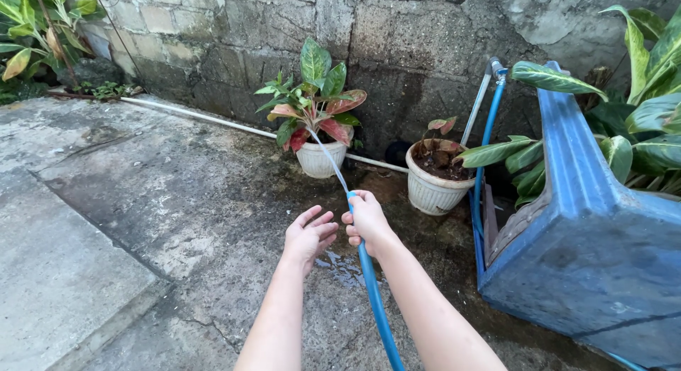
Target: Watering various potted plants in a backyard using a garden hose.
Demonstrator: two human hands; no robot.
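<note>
**Hose watering at a wall-side pot**

Right hand [367,220] closed in a full grip around a blue hose [374,300] near its outlet; a thin stream of water [328,157] arcs from it into the white pot [320,159] holding a red-and-green leafed plant [313,101]. Left hand [310,235] hovers just beside, fingers spread, holding nothing. A second white pot [431,189] stands near a blue upturned container [589,250]. Risk, as a judgement: the wet concrete floor [177,222] could turn slippery, and a stray stream could wash soil from the pot. Hose outlet is hidden behind the fingers; the hose's lower run is cut off at the frame edge.
</note>
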